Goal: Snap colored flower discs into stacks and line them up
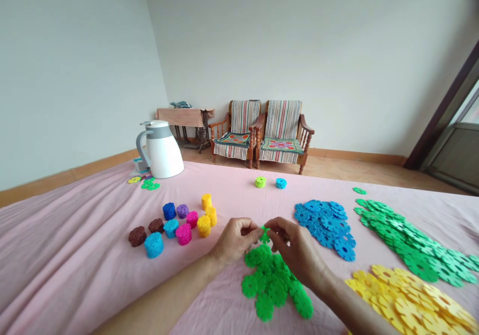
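Between my two hands is a small green notched disc (265,235), a flat plastic snowflake piece. My left hand (239,238) pinches its left side with thumb and forefinger. On its right side my right hand (292,243) pinches it too. Whether it is one disc or several joined, I cannot tell. Just below my hands lies a loose heap of green discs (275,282) on the pink cloth (209,300). Right of my right hand spreads a pile of blue discs (325,225).
Yellow discs (407,295) and more green discs (411,238) lie at right. Short stacks in several colours, such as a light blue stack (153,245), stand at left. A lime stack (260,182) and a blue stack (281,183) stand farther back. A white jug (164,153) is at the back left.
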